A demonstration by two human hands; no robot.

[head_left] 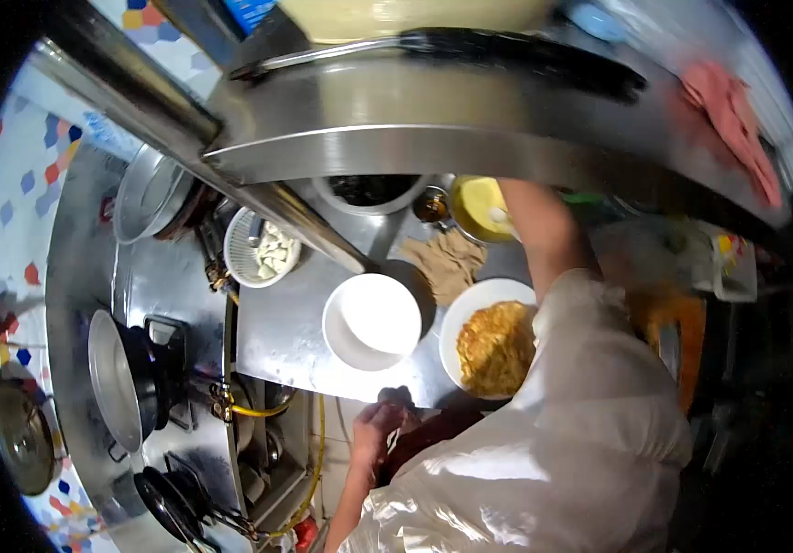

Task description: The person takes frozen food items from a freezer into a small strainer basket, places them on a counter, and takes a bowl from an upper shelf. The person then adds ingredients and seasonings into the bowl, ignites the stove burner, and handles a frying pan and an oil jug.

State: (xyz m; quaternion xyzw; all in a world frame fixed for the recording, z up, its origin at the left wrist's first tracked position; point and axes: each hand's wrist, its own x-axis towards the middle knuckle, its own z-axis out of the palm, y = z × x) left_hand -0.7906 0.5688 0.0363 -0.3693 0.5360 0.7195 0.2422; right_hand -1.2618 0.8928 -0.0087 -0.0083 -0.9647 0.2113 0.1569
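Observation:
My right forearm (544, 230) reaches up and away under the steel shelf, which hides the hand. Beside it is a metal bowl of yellow liquid (477, 205), with a small pale thing at its near side. My left hand (378, 426) is low, just off the counter's front edge, its fingers curled together; what they hold, if anything, is too small to make out. Between my arms, a white plate (450, 343) carries a browned, omelette-like food (493, 350). Left of the plate stands a white bowl (341, 346) with nothing visible in it.
A steel shelf (369, 152) overhangs the counter, held by a slanting post (309, 226). A beige cloth (447, 263), a white basket with pale pieces (244, 249) and a pot of dark contents (373, 192) lie behind. Pans (115, 378) sit on burners at left.

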